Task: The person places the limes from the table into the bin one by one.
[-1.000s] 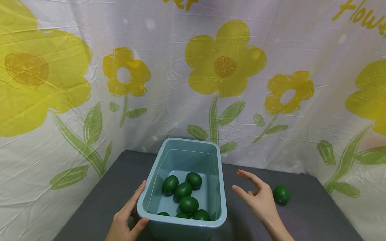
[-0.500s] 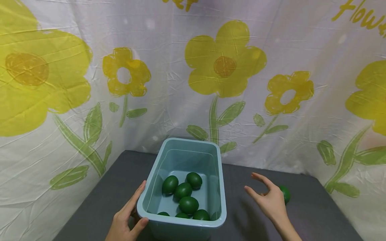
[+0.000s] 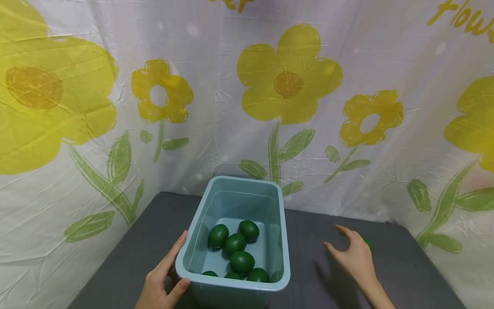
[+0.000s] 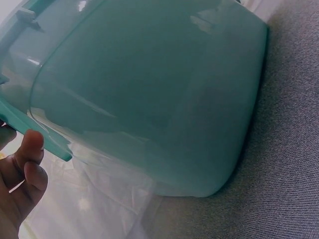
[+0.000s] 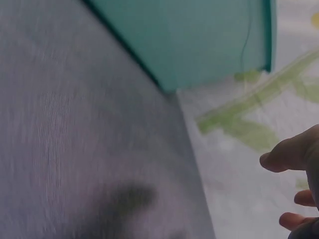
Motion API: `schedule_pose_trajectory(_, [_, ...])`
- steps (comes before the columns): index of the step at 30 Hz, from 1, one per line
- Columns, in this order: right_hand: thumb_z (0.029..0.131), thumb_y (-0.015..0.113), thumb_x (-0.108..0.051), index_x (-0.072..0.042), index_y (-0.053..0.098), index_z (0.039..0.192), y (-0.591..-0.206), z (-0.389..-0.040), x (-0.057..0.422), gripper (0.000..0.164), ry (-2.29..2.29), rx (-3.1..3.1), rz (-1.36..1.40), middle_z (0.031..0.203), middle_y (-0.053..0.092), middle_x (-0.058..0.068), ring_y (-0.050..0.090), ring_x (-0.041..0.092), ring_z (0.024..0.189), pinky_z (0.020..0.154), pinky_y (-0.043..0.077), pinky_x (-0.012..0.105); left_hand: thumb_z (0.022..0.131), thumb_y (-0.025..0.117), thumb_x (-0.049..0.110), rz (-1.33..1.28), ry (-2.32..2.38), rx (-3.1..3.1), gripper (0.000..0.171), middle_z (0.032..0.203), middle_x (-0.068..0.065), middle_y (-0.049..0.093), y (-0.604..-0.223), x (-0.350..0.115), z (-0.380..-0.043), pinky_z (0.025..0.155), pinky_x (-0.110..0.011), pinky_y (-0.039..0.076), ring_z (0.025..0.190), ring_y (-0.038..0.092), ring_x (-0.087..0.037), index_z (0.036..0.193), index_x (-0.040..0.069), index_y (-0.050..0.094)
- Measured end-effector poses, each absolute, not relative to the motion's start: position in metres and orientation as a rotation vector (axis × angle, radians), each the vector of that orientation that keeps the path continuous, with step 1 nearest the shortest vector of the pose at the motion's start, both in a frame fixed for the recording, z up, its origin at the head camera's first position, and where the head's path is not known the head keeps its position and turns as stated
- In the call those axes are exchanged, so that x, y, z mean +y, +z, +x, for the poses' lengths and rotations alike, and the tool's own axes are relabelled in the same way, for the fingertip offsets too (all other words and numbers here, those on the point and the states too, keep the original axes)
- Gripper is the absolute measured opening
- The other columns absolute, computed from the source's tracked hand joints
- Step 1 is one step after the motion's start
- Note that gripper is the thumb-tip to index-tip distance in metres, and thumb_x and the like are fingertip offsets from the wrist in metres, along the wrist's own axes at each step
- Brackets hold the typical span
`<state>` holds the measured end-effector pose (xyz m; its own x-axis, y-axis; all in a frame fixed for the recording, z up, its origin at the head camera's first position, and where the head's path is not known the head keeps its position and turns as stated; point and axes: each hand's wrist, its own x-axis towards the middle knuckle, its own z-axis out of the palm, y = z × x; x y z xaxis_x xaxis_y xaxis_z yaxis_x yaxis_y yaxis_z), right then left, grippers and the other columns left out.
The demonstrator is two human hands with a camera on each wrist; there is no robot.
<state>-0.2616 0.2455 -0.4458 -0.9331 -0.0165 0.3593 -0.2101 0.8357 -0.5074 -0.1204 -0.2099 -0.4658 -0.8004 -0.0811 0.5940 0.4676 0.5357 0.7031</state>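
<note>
A light blue-green plastic bin (image 3: pixel 283 231) stands before me with several smooth, dark green, egg-shaped fruits (image 3: pixel 242 262) on its floor. My left hand (image 3: pixel 159 281) holds the bin's near left corner, thumb at the front rim and fingers along the left side. In the left wrist view its curled fingers (image 4: pixel 35 144) show beside the rim. To the right of the bin, my right hand (image 3: pixel 356 259) hovers over the table, thumb and fingers spread apart in a curve around nothing. One more green fruit (image 3: pixel 366 243) lies just beyond it, mostly hidden by the hand.
A dark grey cloth (image 3: pixel 308 257) covers the table. Behind and at the sides hangs a white curtain (image 3: pixel 216 128) printed with yellow flowers, meeting the table's back edge. The bin's wall (image 5: pixel 199 40) rises across the top of the right wrist view.
My right hand has moved rightward and slightly down, away from the bin, and now covers most of the lone fruit. The left hand and bin have stayed put.
</note>
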Motion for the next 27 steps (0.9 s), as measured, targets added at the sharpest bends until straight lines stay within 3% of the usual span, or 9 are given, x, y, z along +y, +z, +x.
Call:
schedule_pose_trajectory(2, [0.088, 0.087, -0.03, 0.005, 0.061, 0.141, -0.449, -0.264, 0.251, 0.069, 0.733, -2.682, 0.159, 0.126, 0.067, 0.032, 0.068, 0.05, 0.103, 0.083, 0.055, 0.064, 0.094, 0.076, 0.012, -0.305, -1.251, -2.205, 0.08, 0.165, 0.015, 0.043, -0.465, -0.21, -0.12, 0.054, -0.022, 0.045, 0.094, 0.059, -0.004, 0.166, 0.019, 0.041])
schedule_pose_trajectory(12, [0.094, 0.078, -0.049, 0.01, 0.042, 0.155, -0.46, -0.278, 0.277, 0.092, 0.646, -2.858, -0.034, 0.148, 0.045, 0.043, 0.056, 0.063, 0.122, 0.095, 0.044, 0.078, 0.095, 0.076, 0.013, -0.317, -1.247, -2.191, 0.079, 0.166, 0.011, 0.044, -0.466, -0.21, -0.12, 0.054, -0.022, 0.045, 0.096, 0.059, -0.004, 0.166, 0.021, 0.041])
schedule_pose_trajectory(21, [0.091, 0.08, -0.044, 0.013, 0.039, 0.155, -0.473, -0.287, 0.296, 0.095, 0.606, -2.9, -0.095, 0.15, 0.04, 0.045, 0.053, 0.066, 0.122, 0.094, 0.044, 0.079, 0.096, 0.076, 0.013, -0.338, -1.243, -2.177, 0.078, 0.166, 0.011, 0.044, -0.467, -0.21, -0.121, 0.054, -0.02, 0.044, 0.088, 0.059, -0.003, 0.165, 0.018, 0.041])
schedule_pose_trajectory(27, [0.089, 0.083, -0.037, 0.013, 0.043, 0.152, -0.481, -0.289, 0.303, 0.09, 0.606, -2.88, -0.153, 0.148, 0.042, 0.045, 0.055, 0.068, 0.115, 0.089, 0.047, 0.078, 0.096, 0.075, 0.013, -0.332, -1.236, -2.182, 0.078, 0.166, 0.012, 0.044, -0.466, -0.21, -0.121, 0.054, -0.02, 0.044, 0.092, 0.059, -0.004, 0.165, 0.019, 0.041])
